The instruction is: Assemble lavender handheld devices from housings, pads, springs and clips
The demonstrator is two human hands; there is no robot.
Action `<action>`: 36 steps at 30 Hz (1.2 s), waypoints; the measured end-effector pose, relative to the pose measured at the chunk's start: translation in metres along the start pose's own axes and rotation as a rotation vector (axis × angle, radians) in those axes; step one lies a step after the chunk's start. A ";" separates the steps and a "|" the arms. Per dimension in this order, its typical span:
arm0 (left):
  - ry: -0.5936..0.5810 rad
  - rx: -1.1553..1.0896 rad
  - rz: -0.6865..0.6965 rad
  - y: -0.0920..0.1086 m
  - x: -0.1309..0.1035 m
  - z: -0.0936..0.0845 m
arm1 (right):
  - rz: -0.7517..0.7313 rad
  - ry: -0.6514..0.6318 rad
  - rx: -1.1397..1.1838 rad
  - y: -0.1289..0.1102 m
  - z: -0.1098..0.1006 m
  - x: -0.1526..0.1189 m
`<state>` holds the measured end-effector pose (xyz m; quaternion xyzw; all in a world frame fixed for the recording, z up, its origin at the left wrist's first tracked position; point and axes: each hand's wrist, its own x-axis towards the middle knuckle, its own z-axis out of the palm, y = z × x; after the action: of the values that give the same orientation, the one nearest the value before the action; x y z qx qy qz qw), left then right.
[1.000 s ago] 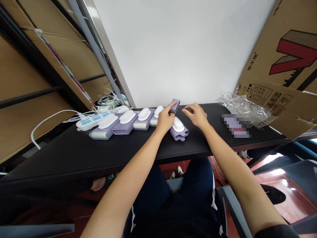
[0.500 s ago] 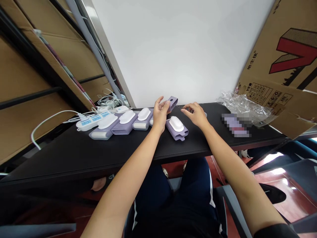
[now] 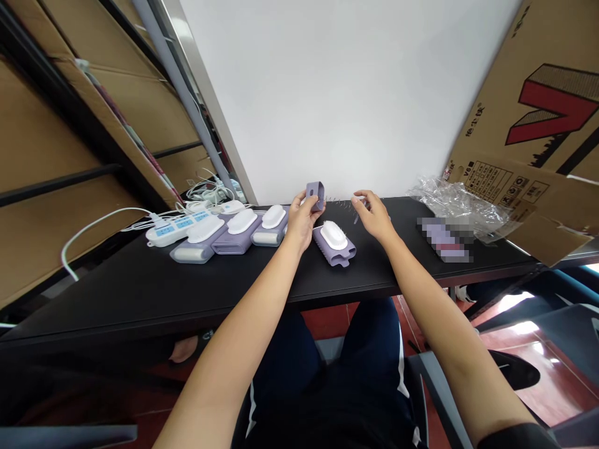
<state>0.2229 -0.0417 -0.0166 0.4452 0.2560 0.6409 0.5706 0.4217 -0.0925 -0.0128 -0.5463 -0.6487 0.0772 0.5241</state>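
Observation:
My left hand (image 3: 302,218) holds up a short purple hollow sleeve (image 3: 315,194), thumb on its side and its open end turned right. To the right, my right hand (image 3: 372,215) has its thumb and fingers curled together. A thin greyish-purple piece (image 3: 356,218) shows at those fingertips, too small to name. Between and below the hands lies a purple case (image 3: 337,257) with a white oval bristle brush (image 3: 334,235) on top. Left of my left hand, several similar purple cases (image 3: 233,244) with white oval tops stand in a row.
A white power strip (image 3: 175,229) with tangled cables sits at the left. Small thin bits (image 3: 339,201) are scattered behind the hands. On the right are clear plastic wrap (image 3: 461,199), a blurred-out phone-like object (image 3: 444,240) and a large cardboard box (image 3: 510,162). A white panel (image 3: 341,93) rises behind the black table (image 3: 262,277).
My left hand has turned the purple sleeve more upright and brought it slightly left. My right hand has shifted a little right, and its fingers are drawn closer together.

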 end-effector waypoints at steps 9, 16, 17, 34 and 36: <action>0.101 -0.045 0.027 -0.003 0.004 -0.001 | 0.259 0.250 -0.155 0.010 -0.024 0.008; 0.087 -0.145 -0.005 0.003 -0.001 0.002 | 0.269 0.032 -0.256 0.014 -0.019 0.007; 0.078 -0.152 -0.008 0.004 -0.002 0.003 | 0.244 0.004 -0.121 0.012 -0.016 0.007; -0.098 -0.019 0.033 0.003 -0.009 0.005 | 0.411 -0.012 0.633 -0.004 -0.013 0.009; -0.151 0.024 0.035 0.001 -0.010 0.005 | 0.438 0.029 0.676 -0.002 -0.015 0.011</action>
<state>0.2263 -0.0522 -0.0161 0.5037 0.2122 0.6120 0.5716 0.4332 -0.0921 0.0016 -0.4695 -0.4477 0.3884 0.6544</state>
